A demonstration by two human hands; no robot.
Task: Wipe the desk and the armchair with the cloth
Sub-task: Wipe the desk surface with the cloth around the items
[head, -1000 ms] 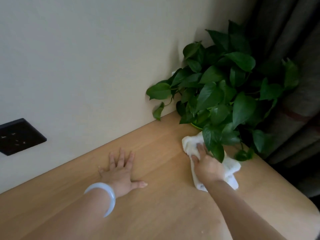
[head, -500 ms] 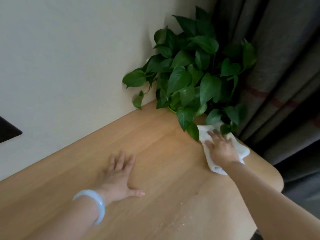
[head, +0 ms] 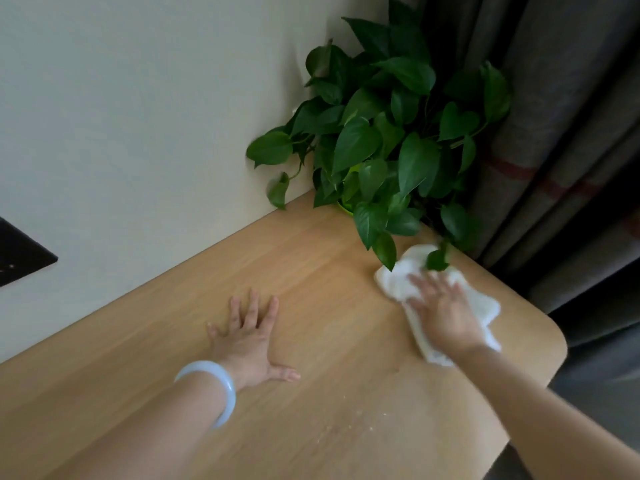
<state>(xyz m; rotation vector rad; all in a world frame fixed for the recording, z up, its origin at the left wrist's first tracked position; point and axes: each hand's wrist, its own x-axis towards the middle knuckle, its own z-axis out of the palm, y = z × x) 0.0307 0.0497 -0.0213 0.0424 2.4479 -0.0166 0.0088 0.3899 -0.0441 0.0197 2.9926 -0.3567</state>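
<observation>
A light wooden desk [head: 311, 271] runs along the wall and ends in a rounded corner at the right. A white cloth [head: 481, 308] lies flat on it near that corner, just below the plant's hanging leaves. My right hand [head: 441, 313] presses down on the cloth with fingers spread. My left hand [head: 247, 336] rests flat on the bare wood to the left, fingers apart, holding nothing, a pale blue bangle [head: 214, 386] on its wrist. No armchair is in view.
A leafy green pothos plant [head: 381, 133] stands at the desk's far right corner against the wall. Grey curtains [head: 561, 116] hang right of the desk. A black wall socket [head: 20, 254] sits at the left. Small crumbs [head: 349, 424] dot the near wood.
My right hand has slid the cloth along the desk under the plant's leaves, toward the right corner and then slightly back. The left hand stayed flat in place.
</observation>
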